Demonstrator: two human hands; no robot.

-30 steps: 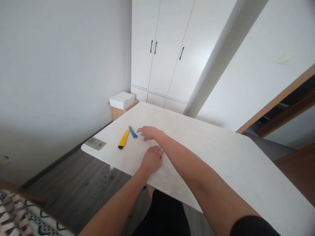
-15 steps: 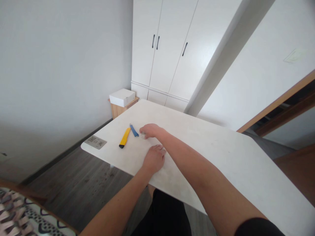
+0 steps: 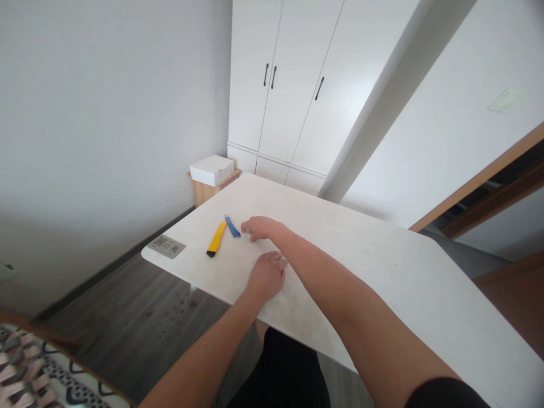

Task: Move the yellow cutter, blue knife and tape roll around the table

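- The person's right hand (image 3: 258, 227) bends its fingers down at a small clear object (image 3: 248, 235) on the white table (image 3: 331, 243); whether they clamp it or merely touch cannot be told.
- Just left of that object lies a blue utility knife (image 3: 233, 226), long axis running from far left to near right, near end towards the fingers.
- Farther left, a yellow utility knife (image 3: 217, 238) slants the opposite way, black end nearest the person.
- The left hand (image 3: 267, 274) rests palm down, nearer the table edge, its grip hidden; the right is closer to the blue knife.

Saw long, black-ended yellow tool (image 3: 217, 236), slim blue tool (image 3: 232, 226), rectangular dark-printed grey label (image 3: 168, 247) at left corner of white worktop (image 3: 365, 235).
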